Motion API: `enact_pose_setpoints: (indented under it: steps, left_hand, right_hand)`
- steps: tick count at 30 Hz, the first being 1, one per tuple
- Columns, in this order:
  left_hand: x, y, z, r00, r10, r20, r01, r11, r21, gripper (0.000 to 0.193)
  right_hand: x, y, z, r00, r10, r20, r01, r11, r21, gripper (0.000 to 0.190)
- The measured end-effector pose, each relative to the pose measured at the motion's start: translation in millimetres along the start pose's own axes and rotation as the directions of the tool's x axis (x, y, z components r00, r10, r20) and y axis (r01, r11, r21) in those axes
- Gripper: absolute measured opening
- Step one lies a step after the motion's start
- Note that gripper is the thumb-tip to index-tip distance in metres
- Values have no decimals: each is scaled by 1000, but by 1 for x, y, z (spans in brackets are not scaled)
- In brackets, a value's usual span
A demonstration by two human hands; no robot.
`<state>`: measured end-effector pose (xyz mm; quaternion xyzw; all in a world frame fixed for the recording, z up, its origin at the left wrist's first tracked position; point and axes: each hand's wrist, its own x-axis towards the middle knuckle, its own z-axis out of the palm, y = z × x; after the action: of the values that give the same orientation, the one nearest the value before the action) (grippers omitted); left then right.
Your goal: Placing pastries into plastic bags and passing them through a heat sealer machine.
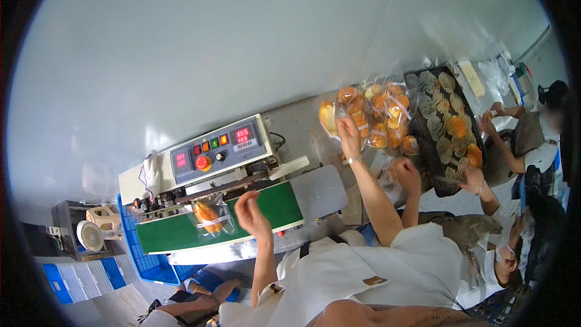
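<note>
My left hand (252, 219) hangs over the green conveyor belt (277, 204) of a band sealing machine (218, 154), its fingers loosely curled with nothing seen in them. Just left of it, a clear plastic bag with a bread roll (209, 217) lies on the belt by the sealing band. My right hand (348, 134) grips the edge of a clear bag holding a roll (327, 118), above the metal table. Beside that hand several bagged rolls (386, 113) are heaped together.
A co-worker's hand (408, 175) is near the pile. Another hand (472, 177) reaches over a black baking tray (424, 113) with rolls and paper liners. A further person (544, 145) works at the far right. A blue plastic basket (131, 236) stands at the belt's left end; a glove (150, 175) lies on the machine.
</note>
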<state>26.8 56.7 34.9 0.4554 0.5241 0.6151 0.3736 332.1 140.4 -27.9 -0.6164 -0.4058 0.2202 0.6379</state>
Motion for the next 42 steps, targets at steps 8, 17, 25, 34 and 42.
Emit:
enact_pose_setpoints:
  steps: [8, 17, 25, 34, 42]
  left_hand:
    - [2, -16, 91, 860, -296, 416, 326, 945, -1, 31]
    - [-39, -61, 61, 731, -640, 237, 677, 637, -369, 10]
    - [-5, -68, 31, 658, -751, 61, 707, 587, -396, 9]
    - [27, -99, -26, 757, -646, -94, 574, 727, -376, 9]
    - [10, -54, -82, 939, 47, -340, 59, 954, 295, 32]
  right_hand:
    - [-95, -113, -33, 865, 361, 349, -502, 624, 599, 9]
    - [-123, -59, -36, 776, 549, 312, -629, 713, 310, 14]
    - [-90, -18, 19, 645, 677, 355, -743, 664, 84, 17]
    - [-97, -30, 81, 762, 469, 446, -408, 883, -231, 23]
    - [-65, 111, -100, 694, 225, -684, -304, 953, 5, 22]
